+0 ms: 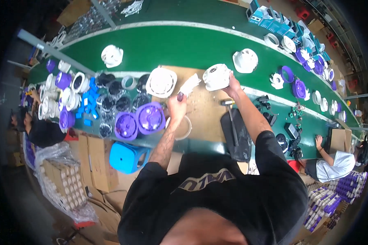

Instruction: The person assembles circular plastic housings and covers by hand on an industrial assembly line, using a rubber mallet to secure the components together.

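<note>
My right hand [233,86] is closed on the edge of a white round plastic housing [216,76], tilted above the right part of a brown board [204,104]. A dark centre shows in its face. My left hand [176,107] is closed on a slim piece with a dark purplish end [180,96]. Beyond this hand lies a white crumpled-looking piece [190,84]; I cannot tell whether the two are joined. Another white round housing [161,82] rests at the board's left edge, close to my left hand. A white ring [184,127] lies near my left wrist.
Purple round housings [150,117], black round parts and blue blocks [88,102] crowd the left. A hammer [233,124] lies over a black pad [243,143]. White housings [245,61] sit on the green belt [171,45]. A blue stool [126,158] stands below. Co-workers sit both sides.
</note>
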Demonstrator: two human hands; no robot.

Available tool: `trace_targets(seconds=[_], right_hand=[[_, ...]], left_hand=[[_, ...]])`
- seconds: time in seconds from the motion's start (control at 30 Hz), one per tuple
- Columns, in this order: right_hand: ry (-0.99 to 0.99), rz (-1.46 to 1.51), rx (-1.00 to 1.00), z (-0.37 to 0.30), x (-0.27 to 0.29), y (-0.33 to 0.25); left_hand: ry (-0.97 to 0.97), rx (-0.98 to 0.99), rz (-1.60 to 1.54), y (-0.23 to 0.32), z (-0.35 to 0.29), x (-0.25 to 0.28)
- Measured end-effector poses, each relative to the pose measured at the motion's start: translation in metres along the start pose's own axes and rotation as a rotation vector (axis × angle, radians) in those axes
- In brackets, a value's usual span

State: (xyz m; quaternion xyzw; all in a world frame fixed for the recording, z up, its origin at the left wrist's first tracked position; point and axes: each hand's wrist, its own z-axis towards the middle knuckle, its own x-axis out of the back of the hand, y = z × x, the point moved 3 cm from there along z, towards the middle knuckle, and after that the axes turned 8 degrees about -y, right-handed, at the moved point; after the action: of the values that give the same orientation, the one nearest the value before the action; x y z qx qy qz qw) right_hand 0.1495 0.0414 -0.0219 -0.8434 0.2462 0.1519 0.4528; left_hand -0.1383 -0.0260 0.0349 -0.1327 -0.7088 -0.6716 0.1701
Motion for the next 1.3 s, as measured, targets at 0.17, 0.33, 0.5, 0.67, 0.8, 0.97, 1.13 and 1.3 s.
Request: trace_targets(seconds=[0.17,0.33,0.5,0.67,0.8,0.97,1.13,1.3], right_hand=[[0.179,-0.024,-0.002,0.086,0.033,-0.033],[0.24,0.243,-0.029,0.138,0.051,-0.049],[0.116,0.231,0.168,0.181,0.1,-0.061],[0.037,-0.25,0.208,0.076,0.08,-0.088],[0.454,-0.302,0.371,0.01,0.197,-0.127],[0.479,-0.337,0.193,0.033,0.234,-0.153],[0.351,-0.399,0.064,0.066,0.23,-0.149],[0.483,-0.25,0.033,0.067,0.251,-0.155]], left_hand=[[0.019,0.09,0.231,0.007,0.118,-0.083],[0.1,0.278,0.45,-0.019,0.173,-0.127],[-0.038,0.13,0.5,-0.017,0.216,-0.175],[-0.445,0.146,0.658,-0.047,0.155,-0.102],[-0.43,0.291,0.798,-0.007,0.018,-0.042],[-0.097,0.558,0.77,-0.064,-0.113,0.01],[0.134,0.633,0.485,-0.115,-0.145,-0.013],[0.253,0.479,0.362,-0.076,-0.133,-0.033]])
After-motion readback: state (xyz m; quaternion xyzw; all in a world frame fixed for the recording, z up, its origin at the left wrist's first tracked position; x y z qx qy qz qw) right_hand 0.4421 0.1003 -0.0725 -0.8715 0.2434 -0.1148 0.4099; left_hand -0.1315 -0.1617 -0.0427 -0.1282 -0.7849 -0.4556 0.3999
